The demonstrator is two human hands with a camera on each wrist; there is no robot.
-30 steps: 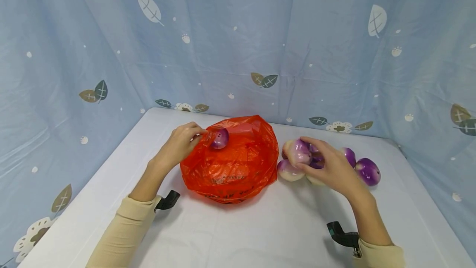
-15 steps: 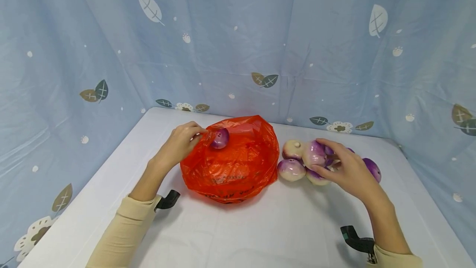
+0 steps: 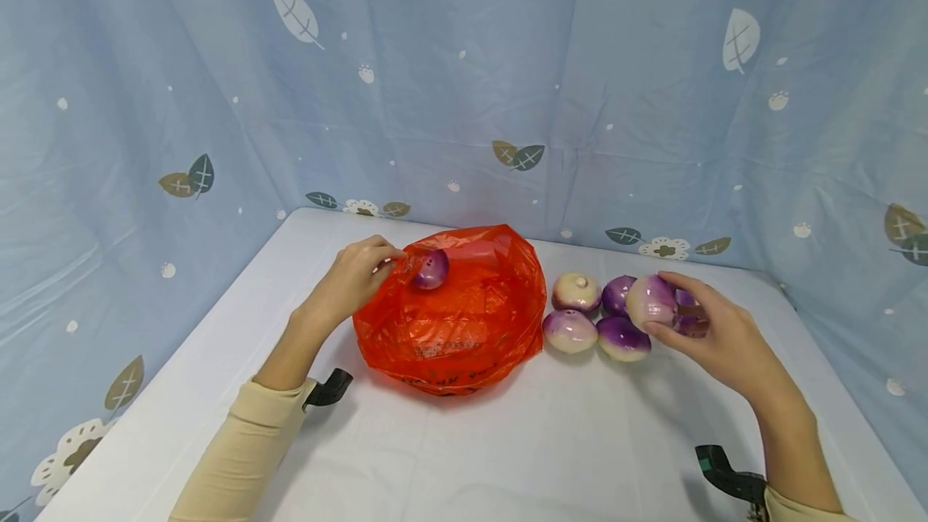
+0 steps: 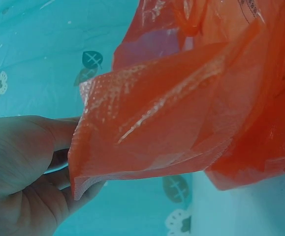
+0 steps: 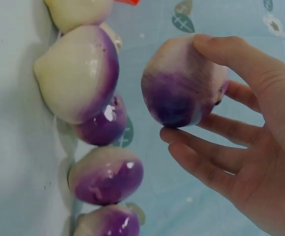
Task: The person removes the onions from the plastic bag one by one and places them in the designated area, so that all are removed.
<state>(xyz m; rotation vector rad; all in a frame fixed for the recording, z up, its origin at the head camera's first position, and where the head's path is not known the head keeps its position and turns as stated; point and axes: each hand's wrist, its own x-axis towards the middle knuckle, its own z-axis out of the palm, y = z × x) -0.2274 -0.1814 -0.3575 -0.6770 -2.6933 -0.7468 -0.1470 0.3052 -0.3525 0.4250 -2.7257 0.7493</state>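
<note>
In the head view, my left hand (image 3: 357, 274) pinches the left rim of a red plastic bag (image 3: 464, 353), which stands with its mouth wide. A flap of the bag (image 4: 157, 118) lies between thumb and fingers in the left wrist view. One purple onion (image 3: 432, 270) shows inside the bag's rim, close by those fingertips. My right hand (image 3: 725, 337) grips a glossy purple-and-cream onion (image 3: 650, 302), thumb on one side and fingers on the other. The right wrist view shows this onion (image 5: 179, 83) raised beside the row on the table.
Several more onions cluster right of the bag, among them a cream-topped one (image 3: 577, 293), a pale one (image 3: 570, 332) and a dark purple one (image 3: 623, 339). Others are partly hidden behind my right hand. A blue patterned curtain (image 3: 435, 87) borders the white table (image 3: 522, 449).
My right hand has moved to the right with the onion, away from the bag, uncovering the onions on the table. My left hand and the bag have stayed put.
</note>
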